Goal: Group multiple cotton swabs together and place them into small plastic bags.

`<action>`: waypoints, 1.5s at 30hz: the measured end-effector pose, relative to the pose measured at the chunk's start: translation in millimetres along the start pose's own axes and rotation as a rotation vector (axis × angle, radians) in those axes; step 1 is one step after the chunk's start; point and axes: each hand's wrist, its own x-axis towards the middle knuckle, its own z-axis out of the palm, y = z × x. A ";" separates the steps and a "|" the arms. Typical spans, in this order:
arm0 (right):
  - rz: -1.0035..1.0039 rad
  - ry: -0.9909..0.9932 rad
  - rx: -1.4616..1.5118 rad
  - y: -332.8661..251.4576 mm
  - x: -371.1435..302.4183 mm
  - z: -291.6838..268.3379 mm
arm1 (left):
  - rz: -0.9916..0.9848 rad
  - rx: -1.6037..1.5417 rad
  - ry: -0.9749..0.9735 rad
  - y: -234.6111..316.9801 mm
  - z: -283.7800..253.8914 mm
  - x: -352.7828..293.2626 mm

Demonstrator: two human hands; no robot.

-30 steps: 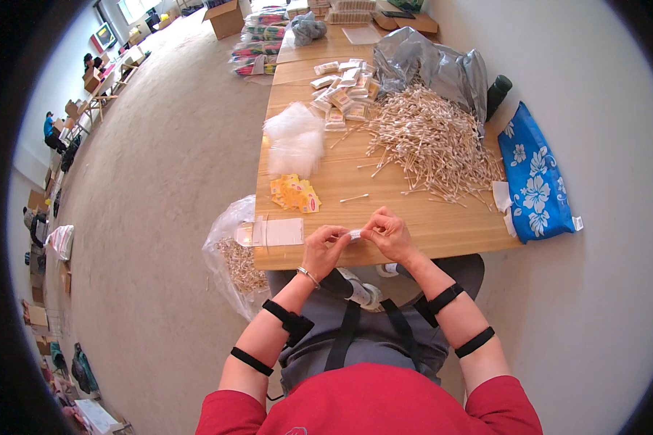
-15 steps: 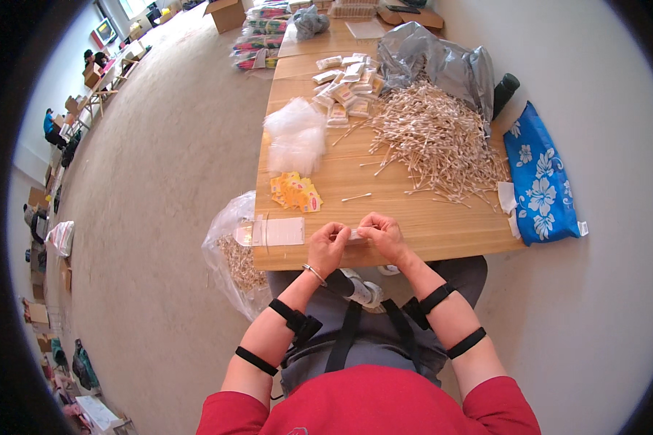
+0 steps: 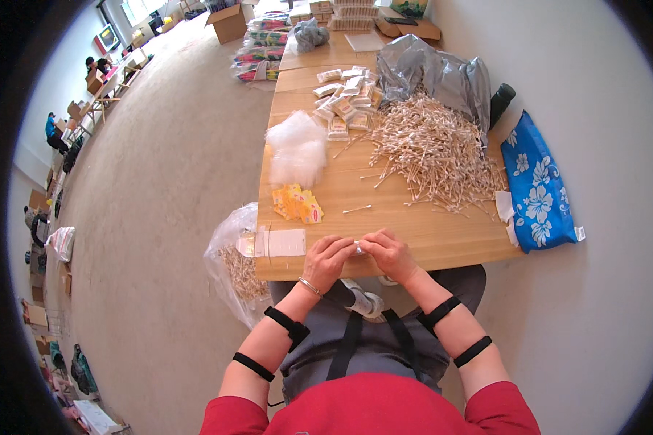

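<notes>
My left hand (image 3: 326, 259) and my right hand (image 3: 388, 254) meet at the table's near edge. Their fingers pinch a small clear plastic packet (image 3: 358, 248) from both sides, hiding most of it and its contents. Left of my left hand lies a flat white card (image 3: 286, 243) beside a clear plastic piece. Beyond are yellow-orange printed labels (image 3: 296, 203), a single cotton swab (image 3: 357, 209) and a stack of clear plastic bags (image 3: 297, 148). A large heap of loose cotton swabs (image 3: 435, 148) spreads over the right side.
Filled small packets (image 3: 348, 98) are piled farther back, near a grey plastic bag (image 3: 435, 69). A dark bottle (image 3: 500, 105) and a blue flowered bag (image 3: 538, 185) stand along the right. An open clear bag of swabs (image 3: 232, 264) hangs below the table's left edge.
Both hands have tipped over the packet, with fingers now folded more closely around it and covering more of it. The view has shifted slightly; the things on the table lie as before.
</notes>
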 end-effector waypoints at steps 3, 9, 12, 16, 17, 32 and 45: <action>-0.115 -0.015 -0.170 -5.1 4.0 -6.5 | 0.024 0.107 0.023 3.2 -0.8 -7.3; -0.115 -0.024 -0.230 -12.1 7.2 -8.4 | -0.003 0.192 0.048 7.0 1.9 -8.4; -0.082 -0.035 -0.207 -15.7 11.7 -6.1 | -0.018 0.166 0.040 8.8 0.0 -8.2; -0.094 -0.117 -0.200 -15.0 20.8 -12.4 | -0.095 0.067 0.067 4.2 1.4 -6.7; -0.069 -0.154 -0.144 -15.7 24.2 -14.0 | -0.168 -0.017 0.096 3.3 2.1 -7.9; 0.764 -0.079 0.637 47.0 102.1 9.1 | -1.045 -0.821 0.244 -63.0 -11.7 -48.5; 0.478 -0.066 0.038 92.8 160.9 109.7 | -0.973 -0.517 0.278 -61.0 -2.7 -51.9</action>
